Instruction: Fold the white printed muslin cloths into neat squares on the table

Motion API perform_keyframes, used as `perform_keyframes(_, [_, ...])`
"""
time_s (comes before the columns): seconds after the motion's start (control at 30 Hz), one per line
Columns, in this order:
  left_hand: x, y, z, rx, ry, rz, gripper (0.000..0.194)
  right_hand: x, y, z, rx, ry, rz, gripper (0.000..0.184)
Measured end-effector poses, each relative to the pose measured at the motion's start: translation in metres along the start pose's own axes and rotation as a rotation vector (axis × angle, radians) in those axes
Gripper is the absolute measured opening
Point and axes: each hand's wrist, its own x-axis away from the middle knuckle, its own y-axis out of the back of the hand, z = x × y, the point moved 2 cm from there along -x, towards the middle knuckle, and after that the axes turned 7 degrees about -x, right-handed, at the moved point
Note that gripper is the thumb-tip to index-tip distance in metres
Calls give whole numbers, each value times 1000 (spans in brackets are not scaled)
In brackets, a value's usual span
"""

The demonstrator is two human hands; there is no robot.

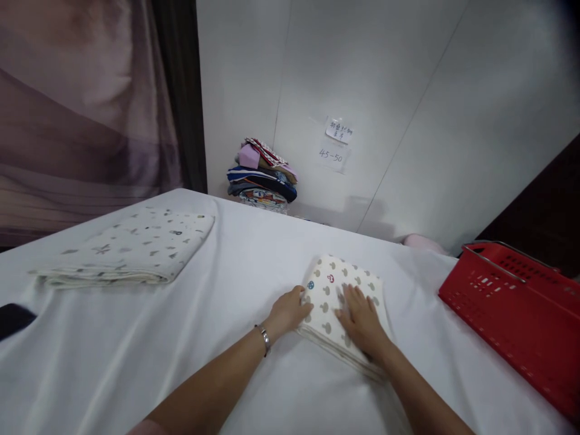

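Note:
A folded white cloth [325, 291] printed with grey mushrooms, plus a red and a blue one, lies on the white-covered table right of centre. My left hand [290, 309], with a silver bracelet at the wrist, grips the cloth's left edge, thumb on top and the other fingers partly hidden at the side. Flat on the upper face of the cloth rests my right hand [364, 320], fingers stretched out. Several layers show along the near edge of the fold.
Another folded patterned cloth [136, 244] lies at the left of the table [244, 254]. A dark object [16, 320] sits at the left edge. To the right stands a red basket [512, 320]. Behind the table are stacked fabrics [263, 175] and a wall with paper notes [339, 131].

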Motion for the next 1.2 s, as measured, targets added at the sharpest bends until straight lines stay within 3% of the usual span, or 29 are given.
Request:
perform_keyframes(0.1, [-1, 0, 0, -8, -6, -5, 48, -2, -10, 1, 45, 0, 130, 57])
perform_keyframes(0.2, [-2, 1, -1, -7, -1, 14, 50, -7, -4, 3, 15, -34, 182, 61])
perform_keyframes(0.37, [-2, 0, -1, -38, -10, 3, 49, -45, 13, 30, -22, 85, 93, 65])
perform_keyframes(0.53, [2, -1, 0, -53, -36, -29, 46, -79, -17, 43, 18, 165, 67, 61])
perform_keyframes(0.63, [6, 0, -1, -70, -29, -9, 46, -82, -40, 37, 69, 181, 68, 57])
perform_keyframes(0.73, [9, 0, -3, -85, -15, -5, 48, -85, -50, 26, 78, 195, 81, 59])
perform_keyframes(0.87, [11, 0, -3, -79, 4, 6, 54, -102, -47, 1, 39, 183, 140, 59])
perform_keyframes(1.03, [11, 1, -4, -71, 6, 26, 59, -123, -44, -45, 150, 8, 77, 61])
perform_keyframes(1.2, [8, 1, -2, -78, -23, 14, 55, -116, -39, -42, 166, -13, 75, 62])
